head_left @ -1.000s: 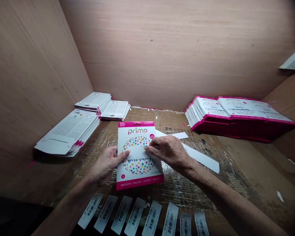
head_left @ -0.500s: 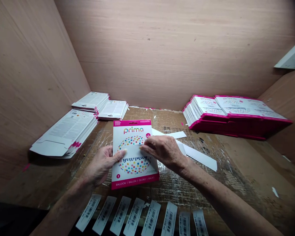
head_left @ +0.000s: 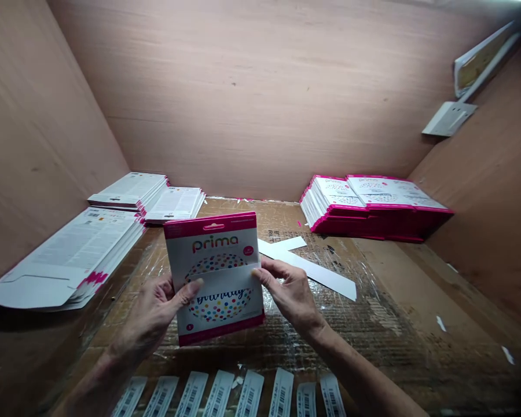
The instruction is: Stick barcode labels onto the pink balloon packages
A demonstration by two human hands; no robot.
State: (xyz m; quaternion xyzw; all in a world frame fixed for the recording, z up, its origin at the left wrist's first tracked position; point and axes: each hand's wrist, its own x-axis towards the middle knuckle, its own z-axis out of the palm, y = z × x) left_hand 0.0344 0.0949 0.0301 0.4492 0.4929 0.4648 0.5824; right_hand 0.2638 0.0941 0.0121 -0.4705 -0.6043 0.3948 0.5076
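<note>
I hold up pink-and-white balloon packets [head_left: 219,313] marked "prima", tilted a little, with layered edges along the top. Across the front runs a plain white paper strip [head_left: 226,280] that covers part of the printed dotted balloon. My left hand [head_left: 158,304] grips the left edge, thumb on the front and fingers behind. At the right edge my right hand [head_left: 289,286] pinches the packets, its thumb at the end of the strip. Behind that hand, loose white strips [head_left: 325,275] lie crossed on the cardboard.
Stacks of white packets [head_left: 47,255] lie back side up at the left. More pink-edged packets [head_left: 377,202] are piled at the back right. Barcode labels [head_left: 249,394] line the front edge. Wooden panels [head_left: 252,104] enclose the cardboard surface [head_left: 395,278]; a white switch box [head_left: 449,119] is on the right panel.
My right hand has moved from over the packets' front to their right edge. The packets have shifted left and tilted, and the camera view has turned slightly.
</note>
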